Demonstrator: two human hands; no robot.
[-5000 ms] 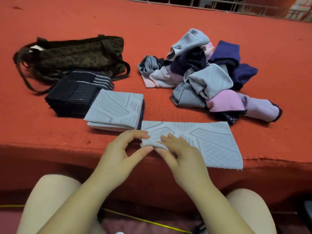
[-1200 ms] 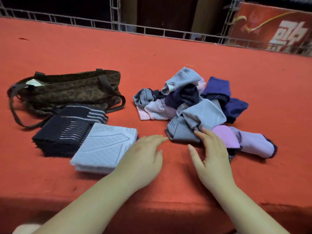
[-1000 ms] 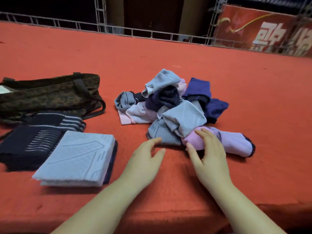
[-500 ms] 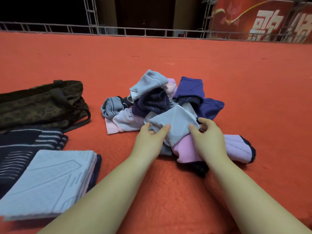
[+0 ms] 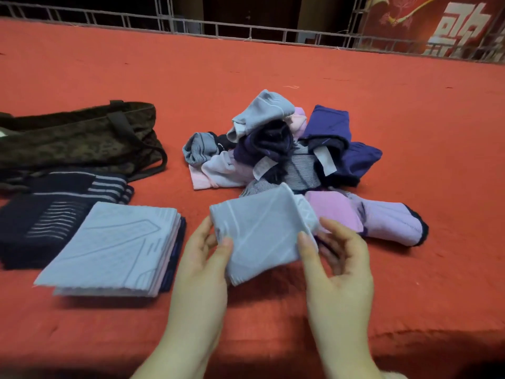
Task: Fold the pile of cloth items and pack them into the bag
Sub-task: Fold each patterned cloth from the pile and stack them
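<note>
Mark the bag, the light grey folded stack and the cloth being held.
bag [image 5: 82, 138], head view, on its patterned side.
light grey folded stack [image 5: 109, 247], head view, top face.
held cloth [image 5: 259, 236], head view, its middle.

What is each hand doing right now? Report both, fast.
Left hand: grips the left edge of the light grey cloth, thumb on top.
Right hand: grips the same cloth's right edge, thumb on top.

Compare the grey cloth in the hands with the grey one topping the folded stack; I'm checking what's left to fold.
The held grey cloth is lifted off the surface and bent, pinched by the left hand and right hand; the stack's top grey cloth lies flat, squared and untouched. Both share pale grey fabric with a lined pattern.
</note>
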